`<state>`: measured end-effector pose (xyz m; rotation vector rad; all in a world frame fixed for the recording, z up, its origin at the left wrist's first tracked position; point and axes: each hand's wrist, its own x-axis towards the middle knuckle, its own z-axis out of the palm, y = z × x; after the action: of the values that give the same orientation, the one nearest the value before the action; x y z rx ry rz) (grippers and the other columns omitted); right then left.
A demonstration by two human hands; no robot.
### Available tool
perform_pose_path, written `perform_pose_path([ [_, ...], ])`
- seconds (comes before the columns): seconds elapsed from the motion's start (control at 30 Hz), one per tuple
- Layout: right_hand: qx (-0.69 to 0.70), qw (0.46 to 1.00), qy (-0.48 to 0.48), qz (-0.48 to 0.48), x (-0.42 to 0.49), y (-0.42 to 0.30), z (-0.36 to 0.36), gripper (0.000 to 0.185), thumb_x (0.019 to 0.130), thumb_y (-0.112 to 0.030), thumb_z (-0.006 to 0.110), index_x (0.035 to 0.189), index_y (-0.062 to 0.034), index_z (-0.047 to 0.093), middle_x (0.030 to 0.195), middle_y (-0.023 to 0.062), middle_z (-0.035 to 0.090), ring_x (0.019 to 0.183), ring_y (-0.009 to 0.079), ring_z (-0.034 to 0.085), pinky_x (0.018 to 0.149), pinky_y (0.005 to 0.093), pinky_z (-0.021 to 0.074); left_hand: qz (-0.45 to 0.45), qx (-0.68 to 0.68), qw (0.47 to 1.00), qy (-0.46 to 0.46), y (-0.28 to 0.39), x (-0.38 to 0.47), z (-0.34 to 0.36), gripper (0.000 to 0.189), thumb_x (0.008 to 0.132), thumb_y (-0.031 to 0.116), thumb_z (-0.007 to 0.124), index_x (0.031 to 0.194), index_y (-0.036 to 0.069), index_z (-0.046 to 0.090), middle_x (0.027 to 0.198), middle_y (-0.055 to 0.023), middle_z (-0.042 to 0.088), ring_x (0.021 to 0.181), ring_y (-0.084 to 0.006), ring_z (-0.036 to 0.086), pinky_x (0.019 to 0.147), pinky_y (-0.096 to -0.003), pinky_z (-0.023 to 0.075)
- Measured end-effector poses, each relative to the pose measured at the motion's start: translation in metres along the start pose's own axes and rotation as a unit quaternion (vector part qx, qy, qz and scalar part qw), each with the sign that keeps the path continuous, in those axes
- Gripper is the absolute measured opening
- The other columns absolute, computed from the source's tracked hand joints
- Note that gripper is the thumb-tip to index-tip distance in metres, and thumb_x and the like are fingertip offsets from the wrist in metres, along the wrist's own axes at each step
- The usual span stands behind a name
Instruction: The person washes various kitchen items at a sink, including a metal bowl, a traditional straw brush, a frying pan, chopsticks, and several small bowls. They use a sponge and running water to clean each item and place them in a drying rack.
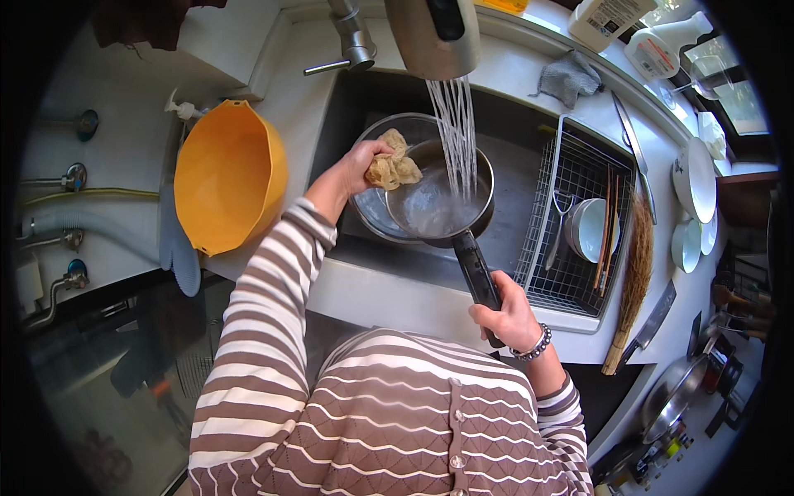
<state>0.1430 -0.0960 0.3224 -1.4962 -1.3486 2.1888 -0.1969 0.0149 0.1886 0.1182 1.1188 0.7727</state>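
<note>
My right hand (512, 313) is closed around the black handle of a saucepan (437, 217), which is held over the sink. Water streams from the metal faucet head (437, 37) into the pan. A crumpled tan scrubbing cloth or sponge (392, 166) is gripped in my left hand (361, 166), at the pan's left rim. Below and behind the pan, a round metal bowl or basin (370, 214) sits in the sink (508, 146), partly hidden by the pan and my left hand.
Left of the sink stands a yellow basin (226, 180). A wire drying rack (539, 217) at the right holds bowls (586, 229), chopsticks and a peeler. Farther right lie a straw brush (633, 273), a cleaver (654, 322) and a long knife (629, 133); a gray cloth (569, 79) lies behind.
</note>
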Motion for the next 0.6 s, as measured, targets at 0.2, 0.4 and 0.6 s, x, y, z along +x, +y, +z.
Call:
perform_pose_path([
  [0.2, 0.014, 1.000, -0.019, 0.007, 0.020, 0.003, -0.011, 0.029, 0.075, -0.006, 0.065, 0.095, 0.0014, 0.046, 0.065, 0.0050, 0.054, 0.045, 0.0134, 0.056, 0.042, 0.0261, 0.0450, 0.162, 0.067, 0.978, 0.111, -0.024, -0.027, 0.024, 0.026, 0.081, 0.014, 0.053, 0.103, 0.001, 0.056, 0.095, -0.0116, 0.062, 0.086, -0.0241, 0.064, 0.077, -0.0356, 0.0522],
  [0.4, -0.128, 0.988, 0.073, 0.037, 0.034, -0.006, -0.006, 0.027, 0.074, -0.011, 0.062, 0.090, 0.0033, 0.046, 0.064, 0.0067, 0.054, 0.046, 0.0144, 0.055, 0.043, 0.0312, 0.0451, 0.296, 0.235, 0.909, 0.175, -0.019, -0.044, 0.052, 0.025, 0.075, 0.017, 0.055, 0.088, -0.004, 0.061, 0.084, -0.0127, 0.063, 0.078, -0.0199, 0.057, 0.075, -0.0301, 0.0453],
  [0.6, 0.130, 0.989, 0.021, 0.062, 0.041, 0.010, -0.004, 0.021, 0.073, -0.005, 0.061, 0.090, 0.0006, 0.050, 0.059, 0.0038, 0.050, 0.041, 0.0129, 0.049, 0.040, 0.0255, 0.0390, 0.320, 0.232, 0.908, 0.141, -0.015, -0.073, 0.044, 0.028, 0.077, 0.018, 0.053, 0.093, -0.004, 0.060, 0.084, -0.0104, 0.062, 0.079, -0.0179, 0.057, 0.075, -0.0303, 0.0462],
])
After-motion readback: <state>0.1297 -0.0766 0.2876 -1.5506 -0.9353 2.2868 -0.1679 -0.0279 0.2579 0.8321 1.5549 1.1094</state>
